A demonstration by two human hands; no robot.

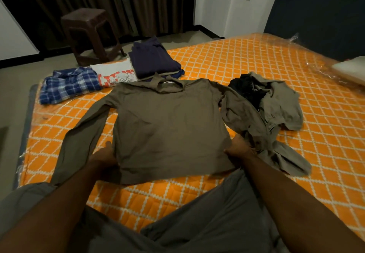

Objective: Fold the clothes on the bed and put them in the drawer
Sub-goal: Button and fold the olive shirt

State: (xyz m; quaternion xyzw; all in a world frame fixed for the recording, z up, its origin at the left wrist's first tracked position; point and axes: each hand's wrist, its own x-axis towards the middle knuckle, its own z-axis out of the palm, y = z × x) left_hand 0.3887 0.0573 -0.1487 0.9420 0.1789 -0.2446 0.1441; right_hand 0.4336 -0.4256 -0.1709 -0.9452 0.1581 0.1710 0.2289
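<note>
Shirt [169, 122]: olive, long-sleeved, spread flat mid-frame on bed [256, 71], collar far.
Left hand [102, 158]: grips left hem.
Right hand [239, 148]: pinches right hem corner.
Hidden: right sleeve lost among crumpled heap [276, 104]; fingertips under cloth.
Folded: three garments [110, 75], upper left.
Room: bare mattress to the right.

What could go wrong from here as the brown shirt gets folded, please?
The shirt's right sleeve lies across the unfolded pile, so a fold could drag that pile along or tangle with it. Its collar sits close to the navy stack, which a push forward might disturb. Both hands, left and right, grip only the hem sides, so the body may wrinkle.
</note>
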